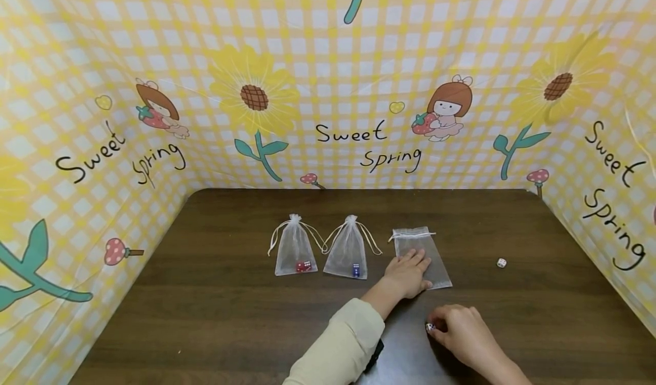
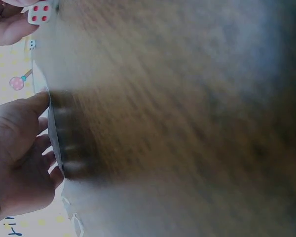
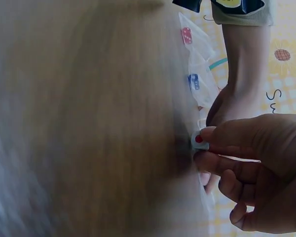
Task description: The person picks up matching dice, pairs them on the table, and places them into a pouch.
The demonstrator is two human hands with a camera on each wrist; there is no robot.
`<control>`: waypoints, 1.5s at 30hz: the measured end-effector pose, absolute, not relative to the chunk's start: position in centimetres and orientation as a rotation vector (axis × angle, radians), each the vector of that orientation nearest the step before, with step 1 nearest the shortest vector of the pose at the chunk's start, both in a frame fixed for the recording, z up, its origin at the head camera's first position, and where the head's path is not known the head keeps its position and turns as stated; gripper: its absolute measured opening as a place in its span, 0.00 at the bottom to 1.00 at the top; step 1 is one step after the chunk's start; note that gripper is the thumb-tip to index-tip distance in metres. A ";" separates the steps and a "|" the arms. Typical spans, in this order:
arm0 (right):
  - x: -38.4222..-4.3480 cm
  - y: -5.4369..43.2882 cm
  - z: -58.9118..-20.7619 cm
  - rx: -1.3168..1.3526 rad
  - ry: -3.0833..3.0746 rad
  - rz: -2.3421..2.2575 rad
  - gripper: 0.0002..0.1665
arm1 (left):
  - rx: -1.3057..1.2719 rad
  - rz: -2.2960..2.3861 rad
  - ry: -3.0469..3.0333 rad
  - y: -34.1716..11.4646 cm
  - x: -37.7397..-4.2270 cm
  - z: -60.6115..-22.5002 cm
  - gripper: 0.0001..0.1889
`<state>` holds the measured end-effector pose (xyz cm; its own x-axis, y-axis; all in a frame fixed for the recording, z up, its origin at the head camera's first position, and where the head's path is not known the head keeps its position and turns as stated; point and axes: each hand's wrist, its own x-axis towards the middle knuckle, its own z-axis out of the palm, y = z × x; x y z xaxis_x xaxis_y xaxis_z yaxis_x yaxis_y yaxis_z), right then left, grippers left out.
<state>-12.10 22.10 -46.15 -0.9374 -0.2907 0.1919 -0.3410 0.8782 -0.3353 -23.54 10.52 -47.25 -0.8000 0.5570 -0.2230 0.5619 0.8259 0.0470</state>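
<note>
Pinching white cubic die (image 1: pixel 429 327), right hand (image 1: pixel 466 334) sat near; left hand (image 1: pixel 408 274) lay, fingers extended, on sheer white drawstring pouch (image 1: pixel 437 265); second white die (image 1: pixel 501 263) lay farther right.

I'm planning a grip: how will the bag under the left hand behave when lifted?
The bag is probably light: its sheer fabric lets the table show through. It would likely flop, since it lies thin and flat.
</note>
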 end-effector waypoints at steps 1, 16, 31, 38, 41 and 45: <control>-12.1 22.1 -46.2 0.490 -2.925 0.567 0.09 | 0.864 -0.029 2.781 10.5 -23.5 -47.2 0.31; -13.9 24.1 -44.5 0.371 -2.819 0.569 0.10 | 0.859 -0.027 2.789 10.3 -23.4 -47.0 0.31; -18.6 33.8 -42.8 -0.032 -2.801 0.727 0.14 | 0.845 0.003 2.773 10.2 -23.5 -47.2 0.31; -19.9 36.2 -44.1 -0.141 -2.868 0.721 0.16 | 0.841 0.027 2.774 10.2 -23.4 -47.2 0.31; -20.4 36.9 -44.7 -0.183 -2.918 0.729 0.17 | 0.843 0.030 2.778 10.3 -23.4 -47.3 0.31; -20.7 37.5 -45.3 -0.220 -2.969 0.764 0.19 | 0.839 0.027 2.778 10.3 -23.3 -47.3 0.31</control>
<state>-20.73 37.50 -45.34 -0.9875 0.1548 0.0298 0.1212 0.8665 -0.4842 -23.29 10.27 -47.28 -0.8067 0.5479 -0.2215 0.5435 0.8350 0.0861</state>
